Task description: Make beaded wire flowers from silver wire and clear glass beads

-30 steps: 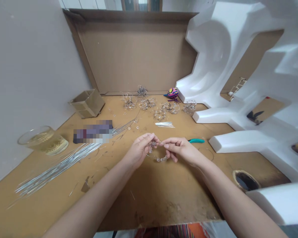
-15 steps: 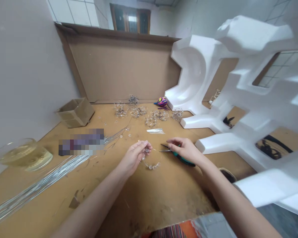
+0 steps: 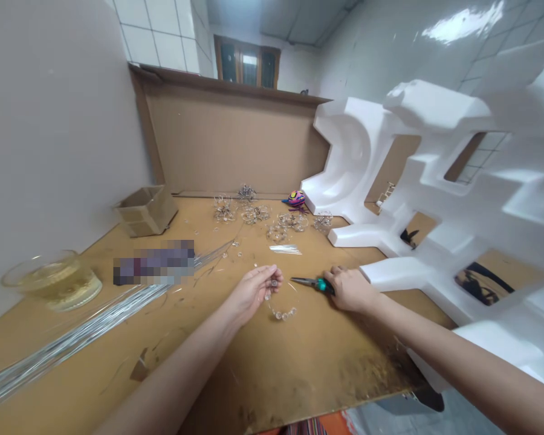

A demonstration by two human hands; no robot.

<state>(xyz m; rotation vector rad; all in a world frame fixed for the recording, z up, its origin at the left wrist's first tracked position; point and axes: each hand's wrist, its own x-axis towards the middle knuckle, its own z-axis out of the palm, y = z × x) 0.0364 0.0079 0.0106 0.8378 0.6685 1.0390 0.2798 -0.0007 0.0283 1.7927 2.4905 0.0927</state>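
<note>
The left hand (image 3: 254, 290), low of centre, is curled closed, its fingertips pinching one end of a bead-strung wire loop (image 3: 281, 313), which curves down and right below them, clear beads along its lower arc. The right hand (image 3: 351, 290) lies farther from the loop, to its right, wrapped over the teal grip of needle-nose pliers (image 3: 317, 284). The pliers' long axis runs almost level, with the steel nose pointing left at the loop, close to but not touching it. Both forearms reach in from the bottom corners. On the tan fibreboard tabletop (image 3: 299, 362) lie finished wire-and-bead clusters (image 3: 254, 212) upper centre, long silver wires (image 3: 72, 332) lower left, and a glass bowl (image 3: 52, 281) at far left, with white foam packaging (image 3: 435, 181) filling the right
</note>
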